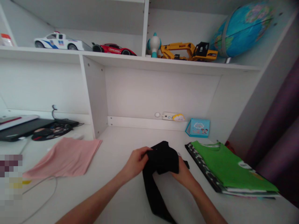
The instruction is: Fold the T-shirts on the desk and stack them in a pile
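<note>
A black garment [161, 161] is bunched up above the white desk [116, 193], with a long strip of it trailing toward me. My left hand [136, 161] pinches its left edge with fingers closed on the cloth. My right hand [184, 174] holds it from underneath on the right, and the cloth drapes over its fingers and hides them.
A pink cloth [65, 157] lies flat at the left. A folded green shirt [226, 168] tops a stack at the right. A small blue box [198, 127], a power strip [169, 116], a laptop [21, 127] and cables sit further back. Toy cars, an excavator [187, 51] and a globe [243, 28] fill the shelf.
</note>
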### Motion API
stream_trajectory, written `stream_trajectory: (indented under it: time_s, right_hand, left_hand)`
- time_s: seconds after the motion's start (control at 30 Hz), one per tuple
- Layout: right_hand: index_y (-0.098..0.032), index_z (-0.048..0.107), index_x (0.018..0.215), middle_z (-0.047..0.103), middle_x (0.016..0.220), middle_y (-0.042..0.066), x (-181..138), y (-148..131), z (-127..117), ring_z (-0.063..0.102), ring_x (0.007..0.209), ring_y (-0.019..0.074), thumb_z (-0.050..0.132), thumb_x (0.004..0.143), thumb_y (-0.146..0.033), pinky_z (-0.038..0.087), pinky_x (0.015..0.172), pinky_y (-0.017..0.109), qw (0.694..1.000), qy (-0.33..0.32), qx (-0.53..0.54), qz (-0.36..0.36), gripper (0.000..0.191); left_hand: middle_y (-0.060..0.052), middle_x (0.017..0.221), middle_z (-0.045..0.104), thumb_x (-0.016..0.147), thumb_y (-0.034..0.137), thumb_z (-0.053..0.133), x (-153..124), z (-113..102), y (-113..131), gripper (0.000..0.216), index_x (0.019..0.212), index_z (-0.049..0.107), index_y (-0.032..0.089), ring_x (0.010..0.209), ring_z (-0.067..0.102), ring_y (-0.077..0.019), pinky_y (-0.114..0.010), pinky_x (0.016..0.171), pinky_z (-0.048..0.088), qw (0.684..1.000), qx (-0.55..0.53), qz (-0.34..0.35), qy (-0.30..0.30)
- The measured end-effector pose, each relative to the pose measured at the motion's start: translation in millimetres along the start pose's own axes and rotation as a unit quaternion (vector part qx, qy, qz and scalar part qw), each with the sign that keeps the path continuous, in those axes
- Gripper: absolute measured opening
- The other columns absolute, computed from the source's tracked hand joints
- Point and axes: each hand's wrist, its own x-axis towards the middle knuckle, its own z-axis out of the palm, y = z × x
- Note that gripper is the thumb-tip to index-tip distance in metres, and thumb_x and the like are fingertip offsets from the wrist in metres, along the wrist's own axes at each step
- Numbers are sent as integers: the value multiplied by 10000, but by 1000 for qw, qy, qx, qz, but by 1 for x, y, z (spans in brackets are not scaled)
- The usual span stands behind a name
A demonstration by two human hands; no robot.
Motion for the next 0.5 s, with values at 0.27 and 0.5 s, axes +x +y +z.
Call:
stream_trajectory:
  time_s: [0.27, 0.5]
  right_hand:
    - [-172, 529, 1002, 585, 761, 18, 20, -1, -17, 550, 585, 121, 516, 761, -377, 450, 543, 248, 995, 57, 45, 72, 317]
    - [-208, 434, 1232, 618, 1024, 65, 41, -31, 3, 581, 884, 191, 557, 701, -163, 453, 754, 314, 985, -61, -156, -46, 547]
  left_hand:
    - [-22, 599, 632, 750, 289, 539, 27, -32, -12, 183, 718, 625, 131, 540, 569, -135, -238, 556, 446, 941, -251, -185, 131]
    - [11, 615, 589, 702, 415, 595, 33, -29, 10, 276, 749, 588, 142, 518, 520, -109, -211, 501, 392, 985, -143, -98, 13]
